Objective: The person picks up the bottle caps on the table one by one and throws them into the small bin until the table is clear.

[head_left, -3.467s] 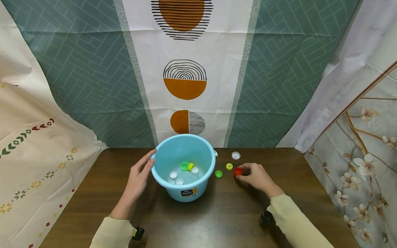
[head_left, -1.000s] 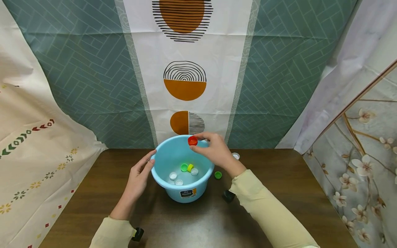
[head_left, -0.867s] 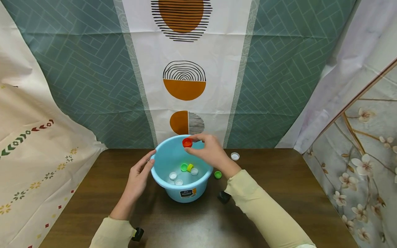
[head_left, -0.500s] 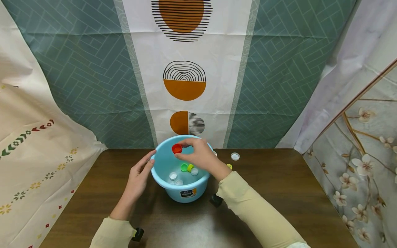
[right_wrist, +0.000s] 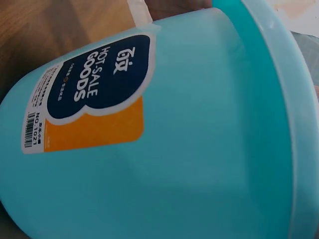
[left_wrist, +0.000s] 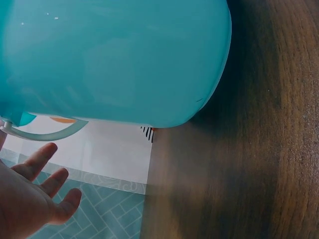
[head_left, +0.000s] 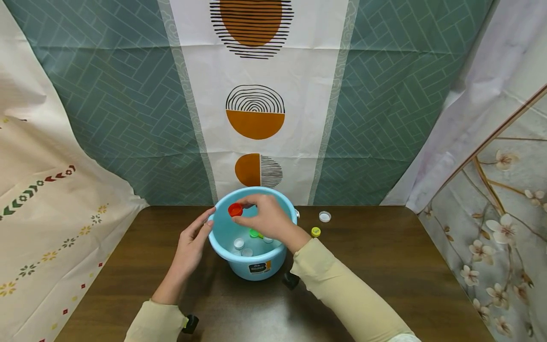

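Observation:
My right hand [head_left: 267,216] pinches a red bottle cap [head_left: 235,209] between thumb and fingertips, over the mouth of a light-blue bucket [head_left: 256,272]. At the bucket's left rim rests my left hand [head_left: 191,242], its thumb and index fingertips touching the rim. In the left wrist view, the other fingers [left_wrist: 55,181] spread loosely below the bucket's handle [left_wrist: 47,135]. Inside the bucket lie white caps [head_left: 239,243] and a green cap [head_left: 254,233], partly covered by my right hand. The right wrist view shows mostly the bucket's wall and label [right_wrist: 94,89].
On the brown table [head_left: 384,266], right of the bucket, lie a yellow cap [head_left: 315,232] and a white cap [head_left: 325,216]. A patterned curtain [head_left: 128,118] hangs behind the table's far edge, with more cloth at both sides.
My right hand has picked up the red cap from the table and carried it left, over the bucket. The green table cap is now hidden behind that arm. My left hand has stayed put.

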A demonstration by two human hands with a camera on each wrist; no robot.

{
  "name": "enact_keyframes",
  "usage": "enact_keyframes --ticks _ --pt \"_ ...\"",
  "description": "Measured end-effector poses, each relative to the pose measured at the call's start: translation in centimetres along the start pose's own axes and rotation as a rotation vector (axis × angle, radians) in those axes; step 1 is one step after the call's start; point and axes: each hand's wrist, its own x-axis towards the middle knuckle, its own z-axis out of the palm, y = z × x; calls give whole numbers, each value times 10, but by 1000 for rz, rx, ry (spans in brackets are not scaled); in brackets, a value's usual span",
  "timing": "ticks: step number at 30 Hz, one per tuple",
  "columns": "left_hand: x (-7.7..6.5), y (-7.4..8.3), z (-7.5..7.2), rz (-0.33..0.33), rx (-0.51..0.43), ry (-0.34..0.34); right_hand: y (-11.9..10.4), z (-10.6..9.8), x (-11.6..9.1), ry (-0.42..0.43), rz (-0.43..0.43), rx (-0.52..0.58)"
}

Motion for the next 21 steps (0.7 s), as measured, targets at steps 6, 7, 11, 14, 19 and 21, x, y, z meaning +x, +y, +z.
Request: enact_keyframes --ticks 6,7,11,14,19,21 --pt "1 -4 0 -11 -1 1 0 3 1 -5 -2 1" --pt "0 0 0 -10 -1 -1 0 4 1 -5 -2 0" --pt "-2 5 0 -6 -1 -3 -2 4 1 -7 -2 8" --pt "-2 5 0 -9 -13 -4 -2 4 1 -17 -1 9" --pt "0 0 -1 -6 -18 -4 -2 4 1 -53 9 -11" --pt "1 -1 -1 -3 -17 -3 -2 4 1 -60 10 -13"
